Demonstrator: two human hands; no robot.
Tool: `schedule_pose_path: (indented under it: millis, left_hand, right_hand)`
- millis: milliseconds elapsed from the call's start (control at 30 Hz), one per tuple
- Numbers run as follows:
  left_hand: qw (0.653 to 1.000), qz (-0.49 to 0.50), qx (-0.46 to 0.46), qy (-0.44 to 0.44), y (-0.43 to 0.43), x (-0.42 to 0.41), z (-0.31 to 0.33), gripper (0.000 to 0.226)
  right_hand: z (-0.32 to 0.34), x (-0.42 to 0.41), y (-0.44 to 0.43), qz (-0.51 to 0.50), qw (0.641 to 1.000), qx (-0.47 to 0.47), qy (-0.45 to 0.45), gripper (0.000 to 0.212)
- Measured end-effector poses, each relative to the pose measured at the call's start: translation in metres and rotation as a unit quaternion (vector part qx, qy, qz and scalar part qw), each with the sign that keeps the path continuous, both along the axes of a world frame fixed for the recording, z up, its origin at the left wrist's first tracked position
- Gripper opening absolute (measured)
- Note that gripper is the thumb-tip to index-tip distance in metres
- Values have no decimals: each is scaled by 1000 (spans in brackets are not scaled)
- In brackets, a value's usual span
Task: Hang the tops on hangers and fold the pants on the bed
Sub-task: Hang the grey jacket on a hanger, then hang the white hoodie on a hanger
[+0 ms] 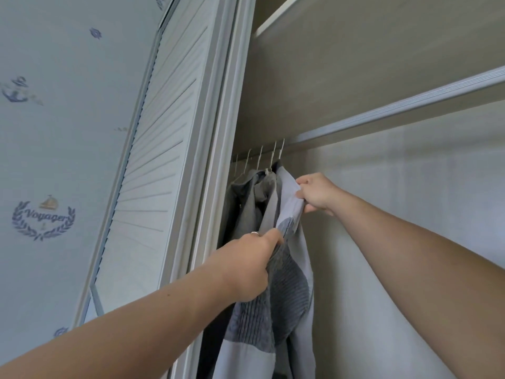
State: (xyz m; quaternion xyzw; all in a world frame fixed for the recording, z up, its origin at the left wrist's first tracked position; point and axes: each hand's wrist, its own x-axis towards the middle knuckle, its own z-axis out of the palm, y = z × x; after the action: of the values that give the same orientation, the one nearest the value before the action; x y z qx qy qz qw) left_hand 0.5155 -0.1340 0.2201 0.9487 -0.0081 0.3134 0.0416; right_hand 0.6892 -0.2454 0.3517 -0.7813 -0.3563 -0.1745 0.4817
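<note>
Top (293,272): pale blue with grey knit panel, hanging on a hanger at the wardrobe rail's (396,110) left end, rightmost of several garments. Left hand (246,266) grips its front, right hand (314,194) pinches the shoulder edge, likely straightening the drape.

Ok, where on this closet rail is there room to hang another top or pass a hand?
Free: the rail from the last hanger hook rightward, and the space beneath it, right of the right hand. Crowded: the left end by the door frame, where hangers, grey tops and the light top bunch.
</note>
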Motion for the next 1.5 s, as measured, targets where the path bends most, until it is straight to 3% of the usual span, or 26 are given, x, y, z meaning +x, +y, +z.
schedule_pose_path:
  millis: [267,467,600,833,967,1233,1500]
  left_hand:
    - [1000,13,-1,-2,-4,3,-16,48]
    - [997,-11,-36,-61,4,-41,-47,32]
    - [994,-22,-56,-88,14,-99,-90,24]
    - [982,168,-12,-86,41,-236,-187,55]
    - [967,253,-27,-17,45,-332,-245,61]
    - [903,411,-76,96,17,-534,-348,73]
    - [773,594,-176,137,-37,-728,-420,81]
  right_hand:
    - [-32,-20,-12,33,999,20,-21,31]
    - [-100,-77,-19,24,985,-57,-158,53]
    - [-160,-126,-16,79,971,-89,-206,57]
    - [-271,-229,5,136,947,-191,-220,67]
    - [-338,-301,21,180,929,-254,-201,62]
    - [-432,-482,48,341,877,-299,-161,71]
    - [-516,-665,80,528,768,-315,-181,71]
